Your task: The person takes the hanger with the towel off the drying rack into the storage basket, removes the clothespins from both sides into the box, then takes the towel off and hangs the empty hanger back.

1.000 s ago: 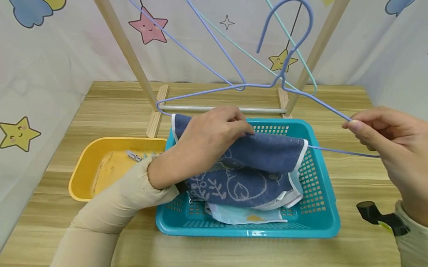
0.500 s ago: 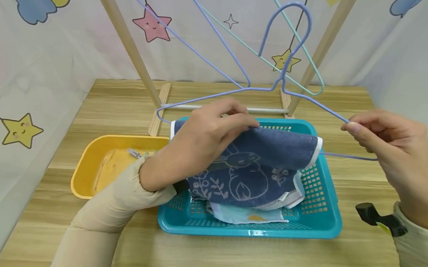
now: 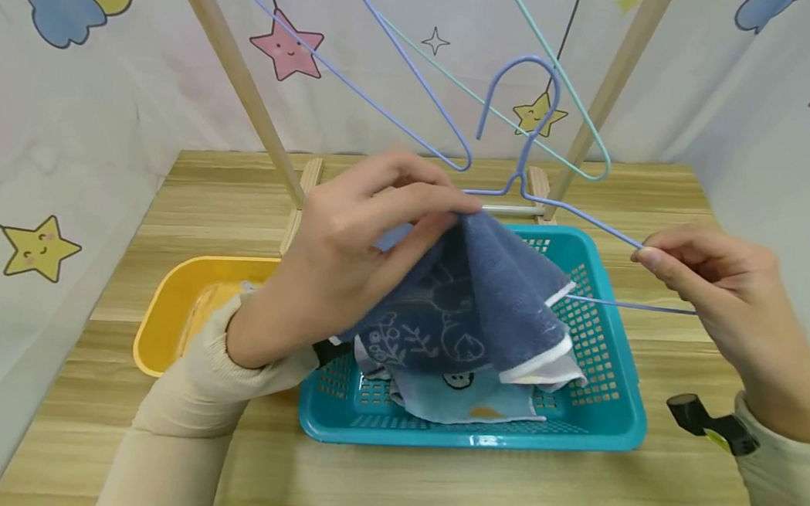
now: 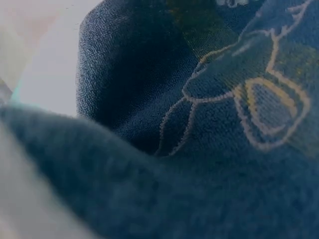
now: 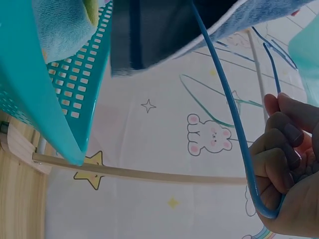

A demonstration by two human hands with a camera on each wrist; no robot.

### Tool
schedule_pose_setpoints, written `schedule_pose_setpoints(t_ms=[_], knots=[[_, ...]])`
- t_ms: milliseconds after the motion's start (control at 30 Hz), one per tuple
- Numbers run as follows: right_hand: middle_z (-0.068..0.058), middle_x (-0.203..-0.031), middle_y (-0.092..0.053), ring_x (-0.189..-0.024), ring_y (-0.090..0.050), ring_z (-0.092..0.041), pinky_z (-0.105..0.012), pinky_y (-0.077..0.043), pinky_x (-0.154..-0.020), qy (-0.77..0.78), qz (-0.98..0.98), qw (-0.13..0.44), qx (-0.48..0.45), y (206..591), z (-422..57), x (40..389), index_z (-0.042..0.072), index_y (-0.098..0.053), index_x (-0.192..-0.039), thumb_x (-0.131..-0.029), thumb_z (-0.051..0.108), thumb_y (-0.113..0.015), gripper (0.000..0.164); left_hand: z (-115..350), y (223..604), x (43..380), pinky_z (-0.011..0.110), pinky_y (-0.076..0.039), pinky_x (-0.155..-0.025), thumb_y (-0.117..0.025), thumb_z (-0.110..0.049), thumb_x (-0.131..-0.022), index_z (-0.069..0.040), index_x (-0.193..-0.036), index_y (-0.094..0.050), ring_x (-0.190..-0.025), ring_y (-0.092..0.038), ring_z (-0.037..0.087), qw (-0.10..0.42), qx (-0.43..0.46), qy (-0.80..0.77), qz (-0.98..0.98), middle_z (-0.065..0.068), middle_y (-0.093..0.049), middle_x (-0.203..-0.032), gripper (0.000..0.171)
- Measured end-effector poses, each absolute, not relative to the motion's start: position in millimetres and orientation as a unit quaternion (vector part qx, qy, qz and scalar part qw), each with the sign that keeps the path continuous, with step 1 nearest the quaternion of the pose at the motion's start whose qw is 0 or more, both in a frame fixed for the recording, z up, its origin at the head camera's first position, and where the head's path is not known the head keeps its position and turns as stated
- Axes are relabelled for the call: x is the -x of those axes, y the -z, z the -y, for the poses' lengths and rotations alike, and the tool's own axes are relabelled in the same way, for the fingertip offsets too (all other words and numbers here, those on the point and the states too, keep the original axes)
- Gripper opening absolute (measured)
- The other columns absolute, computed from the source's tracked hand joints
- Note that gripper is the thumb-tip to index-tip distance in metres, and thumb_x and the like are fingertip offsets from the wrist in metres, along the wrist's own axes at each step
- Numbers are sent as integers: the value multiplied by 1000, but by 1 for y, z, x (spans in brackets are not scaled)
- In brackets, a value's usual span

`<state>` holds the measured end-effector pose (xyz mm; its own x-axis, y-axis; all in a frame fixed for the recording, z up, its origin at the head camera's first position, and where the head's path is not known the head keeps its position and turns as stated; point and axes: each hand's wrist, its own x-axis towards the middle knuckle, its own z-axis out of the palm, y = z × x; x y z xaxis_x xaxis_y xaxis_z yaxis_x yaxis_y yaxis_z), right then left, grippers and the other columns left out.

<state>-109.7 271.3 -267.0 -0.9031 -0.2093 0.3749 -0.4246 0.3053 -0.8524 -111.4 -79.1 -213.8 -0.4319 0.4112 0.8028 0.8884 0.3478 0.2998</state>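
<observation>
My left hand (image 3: 356, 250) pinches a dark blue towel (image 3: 513, 298) with white edging between thumb and fingers, lifting it to a peak. The towel hangs by the lower bar of a periwinkle-blue hanger (image 3: 591, 218), and its right part falls in slanted folds. A pale line drawing on the cloth fills much of the left wrist view (image 4: 224, 124). With thumb and forefinger, my right hand (image 3: 730, 281) pinches the hanger's right sloping arm. In the right wrist view the hanger's bar (image 5: 227, 89) runs up to the towel (image 5: 164, 45). My left hand hides the hanger's left end.
Below the towel stands a teal basket (image 3: 470, 440) holding a light blue printed cloth (image 3: 465, 404). At its left is a yellow tub (image 3: 157, 323), partly behind my left forearm. A wooden rack (image 3: 241, 80) rises behind, with a blue hanger (image 3: 416, 76) and a mint hanger (image 3: 587, 125) in front of the curtain.
My left hand has risen and shifted left, pulling the towel from a flat fold into a peak. The hanger and my right hand have moved slightly down and left.
</observation>
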Motion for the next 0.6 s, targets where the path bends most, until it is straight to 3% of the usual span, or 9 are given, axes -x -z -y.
schedule_pose_setpoints(t_ms=[200,600], knots=[[8,-69,-50,-58,-36,-10,-28,-27,-47,-484,853,108,-162,265,-272,106,-3,-69,-98,-96,-6,-60,10,91,200,111,20,-59,-81,-61,-14,-100,-8,-107,-78,-88,-69,9,326,431,375,753,8,-70,-99,19],[10,-72,-54,-57,-37,-10,-28,-29,-48,-463,868,112,-137,271,-282,103,-1,-70,-97,-96,-4,-62,9,101,179,98,29,-62,-70,-66,-4,-94,2,-96,-78,-85,-68,22,328,414,492,692,15,-71,-93,14]])
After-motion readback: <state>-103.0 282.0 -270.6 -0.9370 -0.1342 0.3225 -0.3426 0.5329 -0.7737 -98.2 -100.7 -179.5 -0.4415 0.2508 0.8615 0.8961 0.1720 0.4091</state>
